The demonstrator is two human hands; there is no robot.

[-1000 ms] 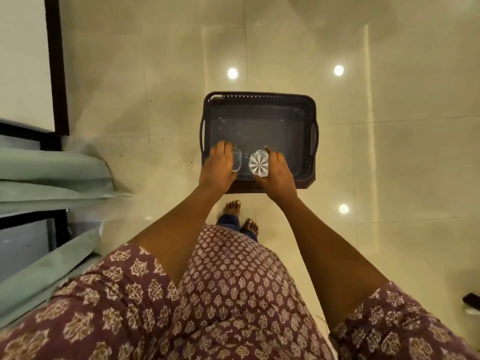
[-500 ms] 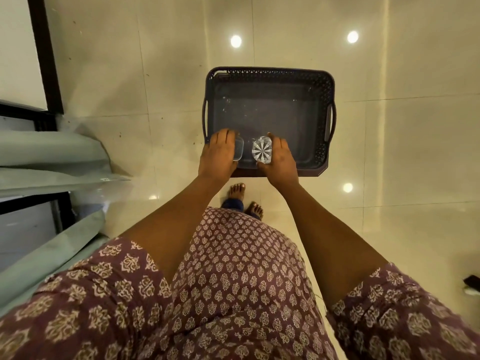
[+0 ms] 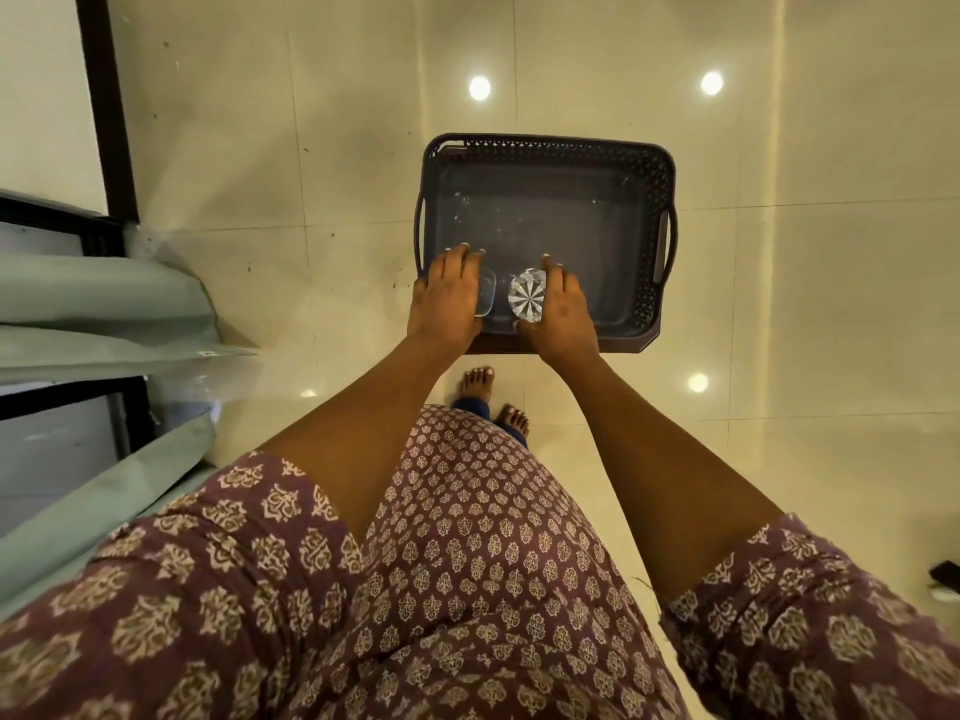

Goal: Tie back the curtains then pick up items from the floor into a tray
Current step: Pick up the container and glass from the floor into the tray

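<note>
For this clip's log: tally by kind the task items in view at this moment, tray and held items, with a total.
Dark perforated plastic tray with side handles: 1
Clear rounded container, held by the left hand over the tray: 1
Clear cut-pattern glass, held by the right hand over the tray: 1
Total: 3

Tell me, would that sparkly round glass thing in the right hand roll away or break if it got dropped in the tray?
The clear cut glass piece looks round, so on its side it might roll across the tray's flat floor. It looks like glass, so it is probably breakable and smooth, maybe slippery. The right hand grips it low over the tray, so setting it down gently seems wise.
</note>
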